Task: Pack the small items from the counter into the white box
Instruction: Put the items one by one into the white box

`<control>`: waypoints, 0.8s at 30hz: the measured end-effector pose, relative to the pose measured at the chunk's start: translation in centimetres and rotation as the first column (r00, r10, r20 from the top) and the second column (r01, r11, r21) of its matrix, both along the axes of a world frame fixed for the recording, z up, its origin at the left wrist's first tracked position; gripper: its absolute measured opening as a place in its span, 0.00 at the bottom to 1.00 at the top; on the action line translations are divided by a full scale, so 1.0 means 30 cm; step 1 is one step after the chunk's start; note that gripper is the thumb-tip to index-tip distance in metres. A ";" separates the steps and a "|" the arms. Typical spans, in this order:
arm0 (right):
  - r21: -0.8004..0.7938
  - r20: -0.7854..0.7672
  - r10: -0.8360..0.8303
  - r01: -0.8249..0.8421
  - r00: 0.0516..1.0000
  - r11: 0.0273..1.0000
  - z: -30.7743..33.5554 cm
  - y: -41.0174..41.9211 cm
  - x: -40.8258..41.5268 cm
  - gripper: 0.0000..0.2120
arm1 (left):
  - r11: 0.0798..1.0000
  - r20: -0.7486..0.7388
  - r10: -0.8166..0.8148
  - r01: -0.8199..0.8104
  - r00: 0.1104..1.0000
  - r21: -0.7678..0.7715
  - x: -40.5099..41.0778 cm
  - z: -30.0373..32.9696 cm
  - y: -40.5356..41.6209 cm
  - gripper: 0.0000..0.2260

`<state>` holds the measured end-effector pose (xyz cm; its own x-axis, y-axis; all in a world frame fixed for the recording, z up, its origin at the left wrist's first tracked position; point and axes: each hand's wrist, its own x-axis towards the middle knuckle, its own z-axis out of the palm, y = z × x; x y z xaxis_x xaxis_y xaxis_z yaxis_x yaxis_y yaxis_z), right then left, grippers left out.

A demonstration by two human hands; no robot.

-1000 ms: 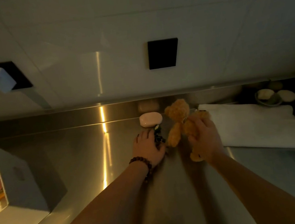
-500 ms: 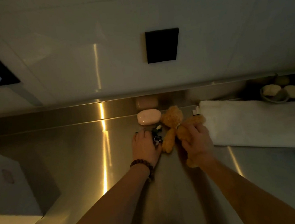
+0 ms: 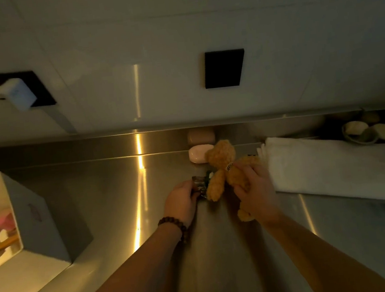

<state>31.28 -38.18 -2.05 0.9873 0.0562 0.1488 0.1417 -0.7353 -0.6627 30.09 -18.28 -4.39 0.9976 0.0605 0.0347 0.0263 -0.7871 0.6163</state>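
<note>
A small tan teddy bear (image 3: 221,164) lies on the steel counter (image 3: 110,191), and my right hand (image 3: 255,191) grips its body. My left hand (image 3: 181,201), with a bead bracelet on the wrist, is closed on a small dark shiny item (image 3: 199,185) just left of the bear. A pale pink oval case (image 3: 199,153) rests against the back ledge behind them. The white box (image 3: 30,212) stands open at the far left with several colourful items inside.
A folded white towel (image 3: 328,168) lies to the right of the bear. A dish with pale round pieces (image 3: 365,132) sits at the back right. A white plug adapter (image 3: 14,94) sticks out of the wall at the upper left.
My left hand has closed around the small dark item and drawn it slightly left. My right hand keeps its hold on the bear. The view swung left, bringing the white box back in.
</note>
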 end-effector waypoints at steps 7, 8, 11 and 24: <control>0.033 0.110 0.091 -0.095 0.990 0.995 0.143 0.110 -0.048 0.25 | 0.976 0.123 0.138 -0.114 0.983 -0.184 -0.081 0.157 0.102 0.04; 0.058 0.128 0.106 -0.114 0.986 0.992 0.169 0.133 -0.056 0.25 | 0.974 0.159 0.157 -0.126 0.975 -0.187 -0.093 0.190 0.128 0.04; 0.133 0.193 0.152 -0.180 0.969 0.975 0.252 0.214 -0.083 0.24 | 0.970 0.262 0.208 -0.164 0.943 -0.179 -0.133 0.305 0.220 0.03; 0.239 0.363 0.459 -0.557 0.811 0.795 0.589 0.815 -0.203 0.20 | 0.898 0.549 0.396 -0.436 0.735 -0.065 -0.523 0.804 0.809 0.07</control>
